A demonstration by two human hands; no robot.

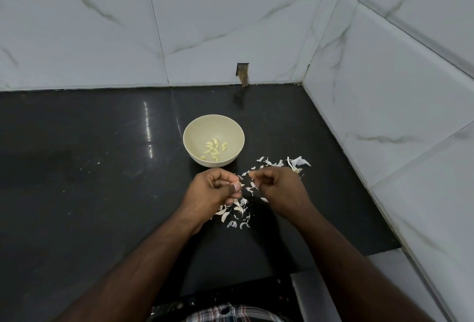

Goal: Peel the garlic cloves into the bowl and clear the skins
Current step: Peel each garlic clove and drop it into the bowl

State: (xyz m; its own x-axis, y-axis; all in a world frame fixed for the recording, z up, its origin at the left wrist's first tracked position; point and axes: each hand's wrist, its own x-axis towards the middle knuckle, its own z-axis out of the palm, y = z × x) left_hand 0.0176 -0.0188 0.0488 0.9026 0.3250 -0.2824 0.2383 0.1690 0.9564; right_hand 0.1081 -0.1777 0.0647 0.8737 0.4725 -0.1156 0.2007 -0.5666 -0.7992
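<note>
A cream bowl (195,139) stands on the black counter and holds several peeled garlic cloves (214,151). Just in front of it, my left hand (213,192) curls its fingers round a garlic clove (234,183), of which only a pale sliver shows by the thumb. My right hand (278,189) is a short way to the right, its fingers curled and its fingertips pinching a small piece of skin (250,173). Loose white garlic skins (237,210) lie scattered under and between both hands, and more skins (295,162) lie to the right of the bowl.
The black counter (89,167) meets marble-tiled walls at the back and on the right (384,116), forming a corner. A small hole in the back wall (242,72) sits behind the bowl. The counter's front edge (230,293) is near my body.
</note>
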